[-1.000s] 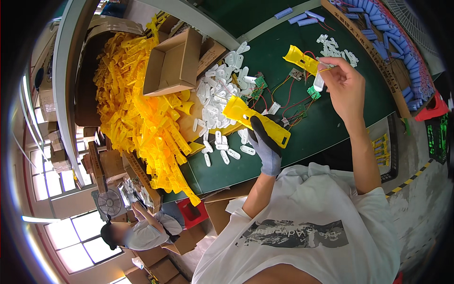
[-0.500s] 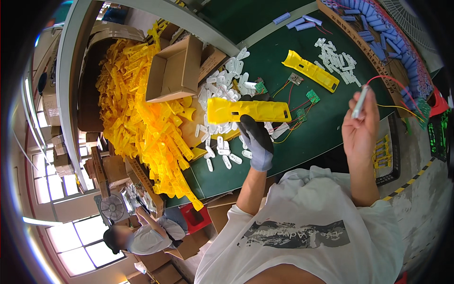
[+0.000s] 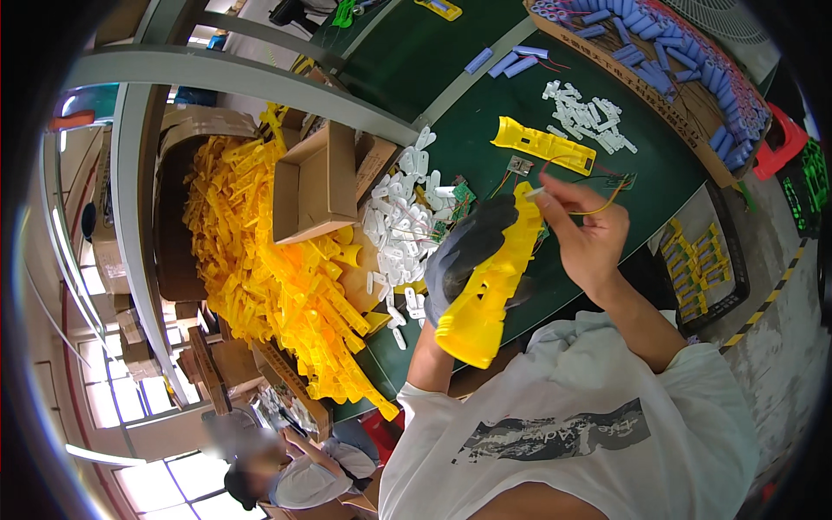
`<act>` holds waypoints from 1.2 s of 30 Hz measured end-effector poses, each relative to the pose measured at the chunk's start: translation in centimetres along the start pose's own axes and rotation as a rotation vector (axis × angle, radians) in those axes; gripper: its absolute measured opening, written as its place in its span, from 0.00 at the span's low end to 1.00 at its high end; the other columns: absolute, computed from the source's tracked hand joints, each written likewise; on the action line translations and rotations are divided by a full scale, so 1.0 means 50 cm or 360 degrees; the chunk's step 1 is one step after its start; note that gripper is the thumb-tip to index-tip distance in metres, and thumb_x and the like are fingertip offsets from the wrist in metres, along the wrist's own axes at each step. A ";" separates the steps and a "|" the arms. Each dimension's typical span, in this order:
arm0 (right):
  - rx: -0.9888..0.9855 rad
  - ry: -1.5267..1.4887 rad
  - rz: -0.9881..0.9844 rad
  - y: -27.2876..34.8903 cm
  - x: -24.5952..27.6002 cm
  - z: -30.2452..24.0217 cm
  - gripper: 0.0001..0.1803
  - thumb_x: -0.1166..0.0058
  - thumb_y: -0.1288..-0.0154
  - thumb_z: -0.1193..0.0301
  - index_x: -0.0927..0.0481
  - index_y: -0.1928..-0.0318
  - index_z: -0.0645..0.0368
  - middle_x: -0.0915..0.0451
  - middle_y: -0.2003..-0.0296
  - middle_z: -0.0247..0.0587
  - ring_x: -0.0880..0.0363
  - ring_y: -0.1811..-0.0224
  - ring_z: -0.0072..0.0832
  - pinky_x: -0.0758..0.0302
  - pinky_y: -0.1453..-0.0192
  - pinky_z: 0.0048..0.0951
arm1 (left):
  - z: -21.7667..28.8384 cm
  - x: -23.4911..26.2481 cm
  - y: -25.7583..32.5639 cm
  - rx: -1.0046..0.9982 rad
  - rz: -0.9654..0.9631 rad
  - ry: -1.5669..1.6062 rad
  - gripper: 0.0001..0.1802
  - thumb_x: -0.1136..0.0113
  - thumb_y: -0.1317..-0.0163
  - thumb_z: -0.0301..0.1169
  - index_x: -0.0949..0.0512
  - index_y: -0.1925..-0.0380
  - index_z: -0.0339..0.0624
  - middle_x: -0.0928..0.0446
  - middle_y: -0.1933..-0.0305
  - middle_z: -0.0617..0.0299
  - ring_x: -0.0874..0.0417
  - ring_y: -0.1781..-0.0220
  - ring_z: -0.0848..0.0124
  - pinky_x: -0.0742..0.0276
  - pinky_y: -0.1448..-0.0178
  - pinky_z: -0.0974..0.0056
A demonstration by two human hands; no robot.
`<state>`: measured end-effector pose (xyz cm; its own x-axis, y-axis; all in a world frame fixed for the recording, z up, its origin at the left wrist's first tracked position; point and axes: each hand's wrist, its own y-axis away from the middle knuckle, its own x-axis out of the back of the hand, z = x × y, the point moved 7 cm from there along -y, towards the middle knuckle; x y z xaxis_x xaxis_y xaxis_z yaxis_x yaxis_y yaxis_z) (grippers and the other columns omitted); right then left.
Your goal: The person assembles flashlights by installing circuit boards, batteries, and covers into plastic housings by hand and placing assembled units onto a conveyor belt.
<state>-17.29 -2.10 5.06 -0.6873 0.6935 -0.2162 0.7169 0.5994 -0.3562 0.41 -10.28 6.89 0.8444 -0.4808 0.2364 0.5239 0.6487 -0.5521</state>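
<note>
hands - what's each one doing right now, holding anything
Left hand: gloved, closed around the yellow plastic housing.
Right hand: bare, pinching a small white part with wires at the housing's top.

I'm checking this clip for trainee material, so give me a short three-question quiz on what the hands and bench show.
1. True or false: the left hand is gloved.
2. What does the left hand grip? A) yellow shell B) cardboard box C) blue cell
3. Fill in: the right hand pinches a small white part with ____ trailing from it.

Key: 1 true. 2 A. 3 wires, running toward the green table.
</note>
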 end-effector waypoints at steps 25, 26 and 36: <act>-0.1668 -0.0941 -0.2016 0.202 -0.103 0.006 0.44 0.33 0.45 0.68 0.42 0.31 0.63 0.30 0.38 0.53 0.22 0.44 0.39 0.19 0.51 0.31 | 0.066 0.087 -0.118 -0.0084 -0.0021 0.0921 0.33 0.38 0.40 0.53 0.35 0.43 0.46 0.28 0.45 0.52 0.25 0.44 0.49 0.35 0.36 0.47; -0.1682 -0.0923 -0.2051 0.217 -0.101 0.012 0.44 0.33 0.45 0.68 0.42 0.31 0.63 0.30 0.38 0.53 0.22 0.44 0.39 0.19 0.51 0.31 | 0.071 0.103 -0.122 -0.0091 -0.0002 0.0941 0.34 0.38 0.41 0.53 0.35 0.41 0.46 0.30 0.44 0.53 0.26 0.44 0.50 0.35 0.36 0.47; -0.0778 -0.1372 -0.0702 0.051 -0.119 0.041 0.49 0.31 0.49 0.71 0.47 0.29 0.53 0.33 0.39 0.51 0.23 0.44 0.42 0.20 0.53 0.32 | 0.075 0.130 -0.136 -0.0136 -0.0114 0.1292 0.35 0.36 0.41 0.49 0.36 0.39 0.44 0.31 0.41 0.51 0.29 0.40 0.49 0.39 0.32 0.46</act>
<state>-11.61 -5.50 3.58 -0.6105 -0.0219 -0.7917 0.2244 0.9539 -0.1994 2.77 -15.60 15.16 0.4480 -0.8179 -0.3609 0.5354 0.5688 -0.6244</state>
